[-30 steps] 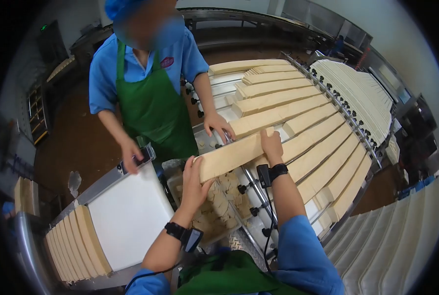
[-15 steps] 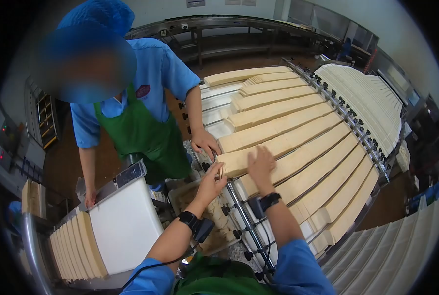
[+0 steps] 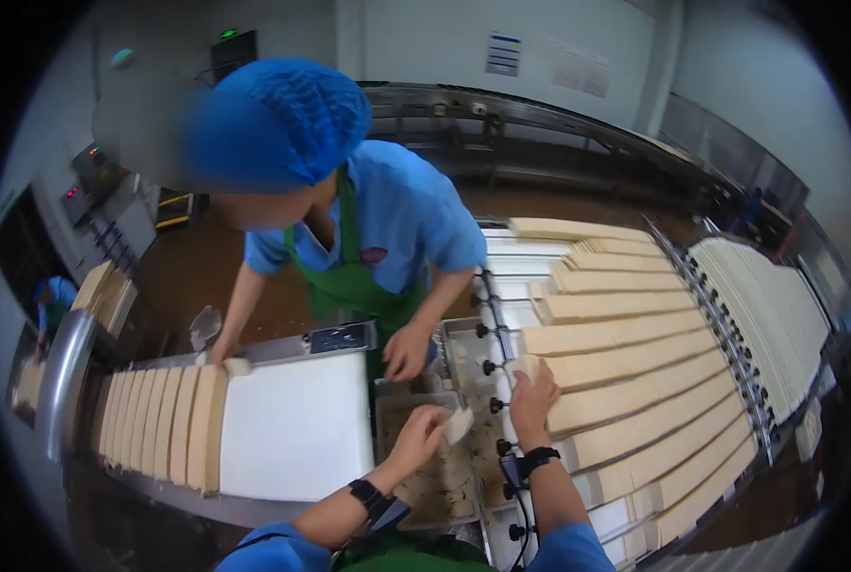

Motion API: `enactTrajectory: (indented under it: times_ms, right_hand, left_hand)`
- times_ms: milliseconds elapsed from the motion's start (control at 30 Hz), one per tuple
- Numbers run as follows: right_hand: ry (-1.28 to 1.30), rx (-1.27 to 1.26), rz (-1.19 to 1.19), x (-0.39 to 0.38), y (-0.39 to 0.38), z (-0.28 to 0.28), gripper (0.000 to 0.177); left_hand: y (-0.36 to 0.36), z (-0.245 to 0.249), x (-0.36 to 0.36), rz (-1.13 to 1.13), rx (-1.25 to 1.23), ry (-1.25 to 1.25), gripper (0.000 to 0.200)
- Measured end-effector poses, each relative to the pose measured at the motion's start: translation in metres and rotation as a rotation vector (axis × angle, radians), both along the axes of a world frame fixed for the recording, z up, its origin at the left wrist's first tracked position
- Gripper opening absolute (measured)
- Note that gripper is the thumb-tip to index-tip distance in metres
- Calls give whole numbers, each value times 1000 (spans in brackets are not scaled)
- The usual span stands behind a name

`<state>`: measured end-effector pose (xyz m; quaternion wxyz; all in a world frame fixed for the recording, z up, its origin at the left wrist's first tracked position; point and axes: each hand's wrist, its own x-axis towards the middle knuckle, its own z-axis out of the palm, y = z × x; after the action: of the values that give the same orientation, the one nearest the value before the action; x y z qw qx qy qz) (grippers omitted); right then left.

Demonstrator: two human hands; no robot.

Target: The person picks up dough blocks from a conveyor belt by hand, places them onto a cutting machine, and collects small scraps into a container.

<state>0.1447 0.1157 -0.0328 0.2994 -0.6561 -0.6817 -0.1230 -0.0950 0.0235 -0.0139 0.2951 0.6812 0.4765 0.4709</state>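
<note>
My left hand (image 3: pixel 418 438) is closed on a small pale scrap (image 3: pixel 459 425), held above a bin (image 3: pixel 384 419) with similar scraps in it. My right hand (image 3: pixel 534 398) has its fingers bent around the near end of a long pale stack (image 3: pixel 523 366), which looks like layered dough sheets. That end is slightly blurred. More long pale stacks (image 3: pixel 635 375) lie side by side, fanned across the slatted conveyor. Both my wrists carry black straps with a small device.
Across from me a co-worker in a blue cap (image 3: pixel 292 119) reaches one hand to the row of cut stacks (image 3: pixel 173 419) on the white belt (image 3: pixel 292 439). The co-worker's other hand (image 3: pixel 407 352) hangs near the bin. A rail with black knobs (image 3: pixel 495 367) edges the conveyor.
My left hand has left the stack's end and moved left over the bin with a scrap. My right hand has moved to a stack's near end. The co-worker's hand has left the rail; the view has shifted.
</note>
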Motion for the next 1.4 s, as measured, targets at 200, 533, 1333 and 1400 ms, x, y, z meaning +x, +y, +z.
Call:
enactTrajectory:
  times_ms: [200, 533, 1333, 1400]
  right_hand:
    - [101, 30, 79, 1, -5, -1, 30]
    - [-23, 31, 19, 14, 5, -19, 28]
    - [-126, -71, -127, 18, 13, -23, 29]
    - [-132, -66, -117, 13, 8, -17, 28]
  left_hand:
    - [-120, -41, -134, 250, 19, 205, 16]
    - [-237, -116, -246, 1015, -33, 475, 33]
    - [-233, -116, -311, 1715, -438, 239, 53]
    - [-237, -103, -329, 1714, -582, 124, 52]
